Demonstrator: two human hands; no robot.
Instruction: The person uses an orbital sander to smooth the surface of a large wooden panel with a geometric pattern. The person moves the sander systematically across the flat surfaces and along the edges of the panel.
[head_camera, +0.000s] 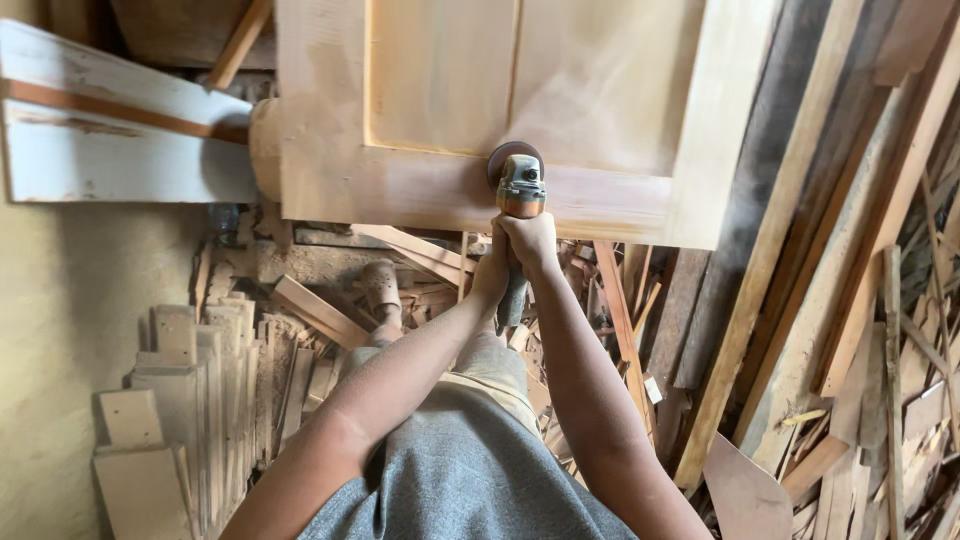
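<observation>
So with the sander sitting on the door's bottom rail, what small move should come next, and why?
Probably slide the angle sander sideways along the bottom rail of the wooden door. Both hands, right hand and left hand, grip it, its disc lies on the rail, and the rail stretches on to either side.

A woodworking shop: a raw panelled door (520, 110) under an angle grinder (519, 190), stacked planks (800, 300), and offcuts (210, 390) littering the floor.

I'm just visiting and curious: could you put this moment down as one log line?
hands: left hand and right hand grip angle grinder | disc: on lower rail of wooden door panel | surroundings: wood offcuts on floor
</observation>
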